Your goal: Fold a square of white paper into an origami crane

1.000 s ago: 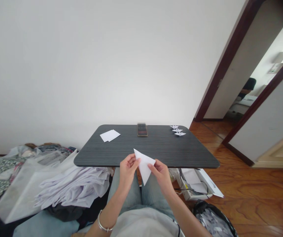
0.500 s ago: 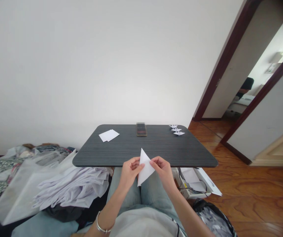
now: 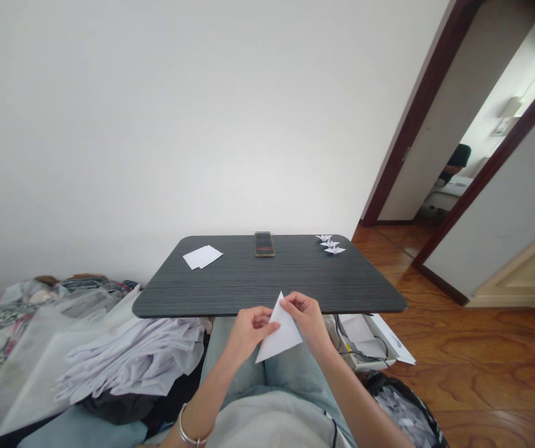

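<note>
A folded white paper triangle (image 3: 282, 333) is held above my lap, just in front of the table's near edge. My left hand (image 3: 249, 332) pinches its left side between thumb and fingers. My right hand (image 3: 305, 318) grips its upper right edge, near the top corner. The paper's lowest corner points down and to the left. A silver bangle (image 3: 189, 427) circles my left wrist.
On the dark wood-grain table (image 3: 234, 280) lie white paper sheets (image 3: 202, 256), a small dark rectangular object (image 3: 264, 244) and three paper cranes (image 3: 329, 243). A bag of white paper (image 3: 127, 361) sits left; an open box (image 3: 361, 339) sits below right.
The paper triangle has turned between my hands, its downward point now swung to the lower left. My right hand has moved up along its edge, and the view has drifted slightly.
</note>
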Motion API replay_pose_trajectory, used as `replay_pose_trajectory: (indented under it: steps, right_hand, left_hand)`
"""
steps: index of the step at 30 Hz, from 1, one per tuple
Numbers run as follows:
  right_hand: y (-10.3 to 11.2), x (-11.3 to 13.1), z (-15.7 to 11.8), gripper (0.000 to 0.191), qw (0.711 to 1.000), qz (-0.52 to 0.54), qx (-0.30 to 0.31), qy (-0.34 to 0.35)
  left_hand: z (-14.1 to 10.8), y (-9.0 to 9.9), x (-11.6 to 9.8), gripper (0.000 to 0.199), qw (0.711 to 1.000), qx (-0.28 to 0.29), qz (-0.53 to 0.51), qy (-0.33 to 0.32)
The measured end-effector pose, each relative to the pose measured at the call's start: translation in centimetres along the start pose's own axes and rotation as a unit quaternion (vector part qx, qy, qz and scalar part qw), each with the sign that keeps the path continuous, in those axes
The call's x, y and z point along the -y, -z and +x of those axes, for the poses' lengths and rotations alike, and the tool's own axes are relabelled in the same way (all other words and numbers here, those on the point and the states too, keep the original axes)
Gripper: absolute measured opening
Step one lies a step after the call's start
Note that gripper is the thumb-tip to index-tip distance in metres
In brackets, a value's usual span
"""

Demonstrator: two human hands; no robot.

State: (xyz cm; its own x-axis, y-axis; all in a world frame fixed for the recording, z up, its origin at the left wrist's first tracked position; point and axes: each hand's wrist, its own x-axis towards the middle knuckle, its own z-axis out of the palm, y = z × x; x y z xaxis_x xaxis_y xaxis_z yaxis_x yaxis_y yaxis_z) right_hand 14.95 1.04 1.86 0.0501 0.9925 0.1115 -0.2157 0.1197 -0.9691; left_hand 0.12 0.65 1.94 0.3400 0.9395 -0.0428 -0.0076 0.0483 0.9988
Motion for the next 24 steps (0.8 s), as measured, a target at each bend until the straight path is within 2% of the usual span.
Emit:
replay_pose_trajectory:
  steps: [24]
  right_hand:
    - [-0.34,0.90,0.07,0.027,0.999,-0.028,0.002,0.040]
  left_hand:
    - [-0.07,0.08,-0.24,0.027,0.999,0.011,0.031,-0.012]
